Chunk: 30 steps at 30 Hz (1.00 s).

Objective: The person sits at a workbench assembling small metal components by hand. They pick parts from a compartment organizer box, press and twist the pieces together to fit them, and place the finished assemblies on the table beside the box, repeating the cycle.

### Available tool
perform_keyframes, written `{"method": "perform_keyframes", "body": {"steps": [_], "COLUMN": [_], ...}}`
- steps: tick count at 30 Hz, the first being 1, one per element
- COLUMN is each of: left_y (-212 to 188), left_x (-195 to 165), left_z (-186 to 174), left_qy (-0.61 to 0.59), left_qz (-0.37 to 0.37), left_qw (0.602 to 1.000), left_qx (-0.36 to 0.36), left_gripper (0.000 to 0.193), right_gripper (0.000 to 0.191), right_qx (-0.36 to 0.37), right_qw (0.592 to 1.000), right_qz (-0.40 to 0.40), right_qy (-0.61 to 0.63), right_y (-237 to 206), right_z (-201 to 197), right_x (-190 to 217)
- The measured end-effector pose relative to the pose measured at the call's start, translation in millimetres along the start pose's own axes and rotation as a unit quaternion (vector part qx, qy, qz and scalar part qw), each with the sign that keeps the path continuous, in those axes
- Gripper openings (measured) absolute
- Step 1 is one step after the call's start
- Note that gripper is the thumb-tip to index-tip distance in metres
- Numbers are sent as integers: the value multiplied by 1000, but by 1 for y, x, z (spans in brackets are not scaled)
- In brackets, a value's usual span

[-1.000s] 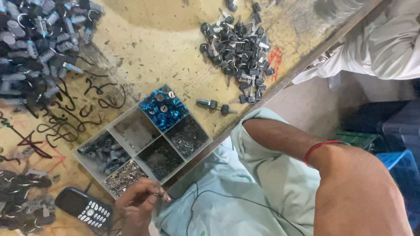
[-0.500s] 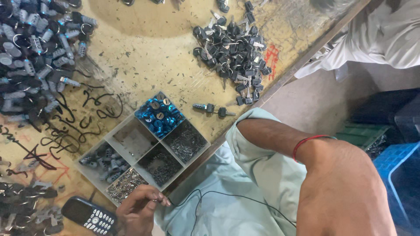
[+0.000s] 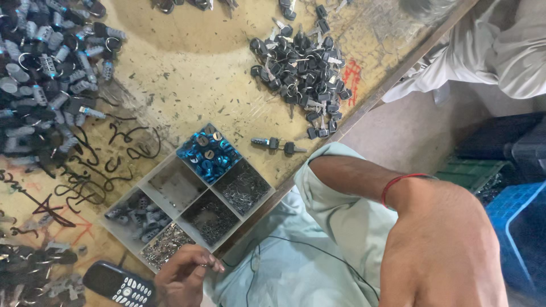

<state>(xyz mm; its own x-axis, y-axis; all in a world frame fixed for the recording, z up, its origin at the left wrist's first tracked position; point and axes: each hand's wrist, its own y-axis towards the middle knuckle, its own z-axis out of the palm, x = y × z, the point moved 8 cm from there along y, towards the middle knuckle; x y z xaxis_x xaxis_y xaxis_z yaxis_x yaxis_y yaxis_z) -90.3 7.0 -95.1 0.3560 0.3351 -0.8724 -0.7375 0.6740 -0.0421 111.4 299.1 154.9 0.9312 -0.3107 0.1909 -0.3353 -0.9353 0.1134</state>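
My left hand (image 3: pixel 183 278) is at the bottom edge, beside the near corner of a grey divided tray (image 3: pixel 161 170). Its fingertips are pinched on a small metal part (image 3: pixel 205 265). The tray holds blue round parts (image 3: pixel 205 156), small dark pins (image 3: pixel 244 187), grey cylinders (image 3: pixel 136 219) and silver bits (image 3: pixel 165 245). My right hand (image 3: pixel 443 256) is raised close to the camera, a red thread (image 3: pixel 398 185) around its wrist. Only its back shows and the fingers are hidden.
A dark keypad phone (image 3: pixel 114 285) lies left of my left hand. A heap of black-headed keys (image 3: pixel 301 68) and two loose keys (image 3: pixel 278 145) lie on the worn wooden table (image 3: pixel 193 85). Lock cylinders (image 3: pixel 45 85) are piled at the left. A person in white (image 3: pixel 489 51) sits at the top right, above a blue crate (image 3: pixel 523 227).
The view has dropped and shifted, so the phone and my left hand show more fully. My right arm has come closer to the camera. The left hand stays pinched by the tray corner.
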Motion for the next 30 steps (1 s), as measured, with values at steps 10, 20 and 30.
{"method": "perform_keyframes", "body": {"steps": [10,20,30], "left_y": [0,1,-1], "left_x": [0,-1,-2], "left_z": [1,3,3], "left_qy": [7,3,6], "left_qz": [-11,13,14], "left_qw": [1000,1000,1000], "left_qx": [6,4,3], "left_gripper": [6,10,14], "right_gripper": [49,53,57], "right_qx": [11,19,31], "right_qw": [1000,999,998], "right_qz": [-4,1,-16], "right_qy": [-14,-30,-50], "right_y": [2,-1,1], "right_z": [2,-2,1], "right_x": [3,2,9]}}
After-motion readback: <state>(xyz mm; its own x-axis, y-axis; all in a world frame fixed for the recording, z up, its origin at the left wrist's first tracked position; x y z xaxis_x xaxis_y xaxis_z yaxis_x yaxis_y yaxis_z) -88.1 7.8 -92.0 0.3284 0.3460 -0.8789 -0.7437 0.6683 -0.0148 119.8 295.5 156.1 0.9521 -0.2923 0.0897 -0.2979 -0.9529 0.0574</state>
